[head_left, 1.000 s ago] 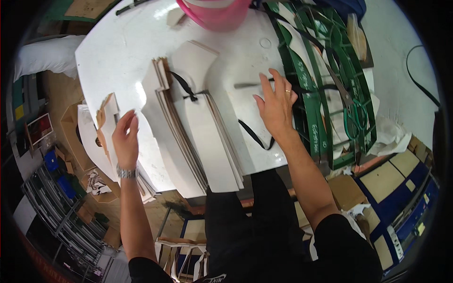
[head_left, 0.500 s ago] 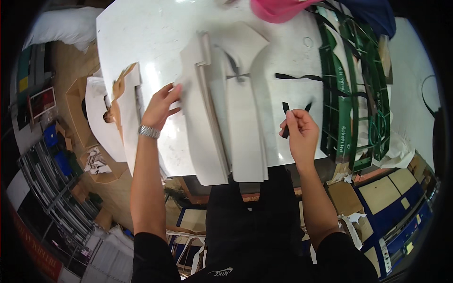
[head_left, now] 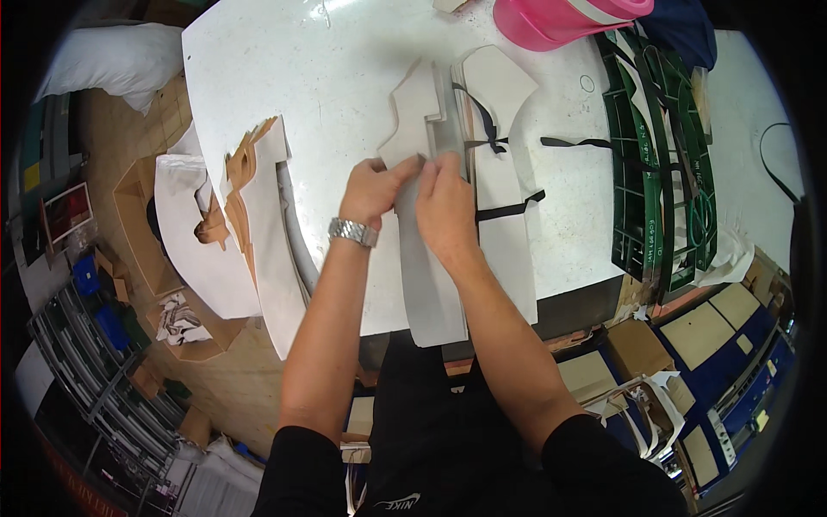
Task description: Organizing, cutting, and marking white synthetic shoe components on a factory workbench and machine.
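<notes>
Both my hands pinch the top grey card piece on the stack at the white table front edge: left hand, right hand, fingers clenched on it.

Cluttered workshop around a white counter.
Green racks stand at the counter's right edge; cardboard boxes crowd the floor below, metal shelving beyond its left edge.

White table, bearing grey cardboard cut-outs tied with black ribbon, a green plastic rack, a pink bowl, brown-edged board pieces.
</notes>
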Demonstrator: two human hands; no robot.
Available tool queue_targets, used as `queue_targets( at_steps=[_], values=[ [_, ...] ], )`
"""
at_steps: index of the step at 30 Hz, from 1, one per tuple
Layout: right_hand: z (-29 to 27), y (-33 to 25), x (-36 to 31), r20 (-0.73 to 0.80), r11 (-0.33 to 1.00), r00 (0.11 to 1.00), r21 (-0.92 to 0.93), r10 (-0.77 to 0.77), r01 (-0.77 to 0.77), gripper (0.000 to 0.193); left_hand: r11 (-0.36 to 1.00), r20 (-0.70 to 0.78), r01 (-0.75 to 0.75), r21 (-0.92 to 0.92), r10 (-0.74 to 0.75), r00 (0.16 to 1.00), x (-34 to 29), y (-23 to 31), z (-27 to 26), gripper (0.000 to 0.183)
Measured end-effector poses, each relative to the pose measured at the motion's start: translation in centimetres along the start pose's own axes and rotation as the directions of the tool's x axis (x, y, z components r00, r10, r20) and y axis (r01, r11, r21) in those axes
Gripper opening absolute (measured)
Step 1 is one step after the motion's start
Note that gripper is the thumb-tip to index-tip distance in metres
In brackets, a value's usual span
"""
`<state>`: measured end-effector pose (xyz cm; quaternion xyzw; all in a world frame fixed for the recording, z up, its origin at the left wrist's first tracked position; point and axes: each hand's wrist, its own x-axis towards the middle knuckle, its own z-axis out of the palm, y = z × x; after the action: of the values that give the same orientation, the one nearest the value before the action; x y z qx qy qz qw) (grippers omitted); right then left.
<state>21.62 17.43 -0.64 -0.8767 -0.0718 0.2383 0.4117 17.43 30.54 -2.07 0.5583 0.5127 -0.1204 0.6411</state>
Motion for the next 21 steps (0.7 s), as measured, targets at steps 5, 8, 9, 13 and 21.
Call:
queue_targets(
  at_steps=[5,8,9,13,21],
  values=[
    [1.1,2.3,-0.2,-0.074,0.995,0.997,0.097,0.017,-0.009,0.017,0.986,0.016,-0.164,-0.035,0.164,0.986,-0.6,-1.6,0.5,0.066],
    [1.2,2.7,0.4,-0.078,0.999,0.997,0.045,0.021,-0.018,0.017,0.969,0.101,-0.025,-0.244,0.051,0.994,-1.2,-1.4,-0.2,0.062],
    [1.2,2.6,0.4,-0.110,0.993,0.994,0.120,0.015,-0.002,0.017,0.968,0.110,0.013,-0.250,0.016,0.994,-1.3,-1.5,0.1,0.056],
    [1.5,2.8,0.8,-0.192,0.995,0.980,0.077,-0.047,0.063,0.019,0.965,0.177,0.076,-0.249,-0.032,0.984,0.1,-2.1,-0.4,0.040],
    [2.1,3.9,0.5,-0.143,0.993,0.988,0.091,-0.058,0.071,0.022,0.899,-0.041,-0.323,-0.295,0.326,0.944,-0.4,-4.7,1.2,0.057]
  ],
)
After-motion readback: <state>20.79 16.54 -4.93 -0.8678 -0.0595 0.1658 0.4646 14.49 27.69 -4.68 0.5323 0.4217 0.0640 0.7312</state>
